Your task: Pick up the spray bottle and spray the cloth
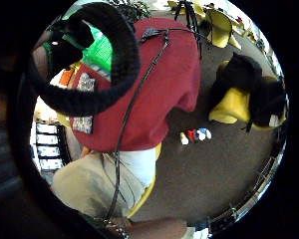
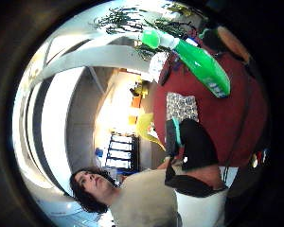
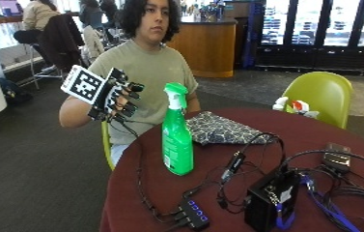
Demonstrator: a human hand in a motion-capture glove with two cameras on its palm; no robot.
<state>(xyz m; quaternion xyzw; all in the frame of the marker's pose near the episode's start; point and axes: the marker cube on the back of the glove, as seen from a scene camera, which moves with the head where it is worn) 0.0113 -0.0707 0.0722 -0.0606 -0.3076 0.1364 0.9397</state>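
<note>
Right hand [image 3: 114, 96]: raised beside the person's chest, clear of the worktop [image 3: 169, 193], fingers loosely curled, holding nothing. Spray bottle [image 3: 177, 133]: green, upright on the worktop, well apart from the hand. Patterned cloth [image 3: 223, 129]: flat just behind the bottle.

On my tabletop [image 3: 336, 125]: 1 spray bottle [image 3: 177, 133], 1 patterned cloth [image 3: 223, 129], 1 black box [image 3: 272, 200], 1 USB hub [image 3: 193, 212].

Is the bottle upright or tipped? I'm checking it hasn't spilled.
Upright: the bottle stands on its base on the table, nozzle on top, beside the cloth. The hand isn't touching it.
</note>
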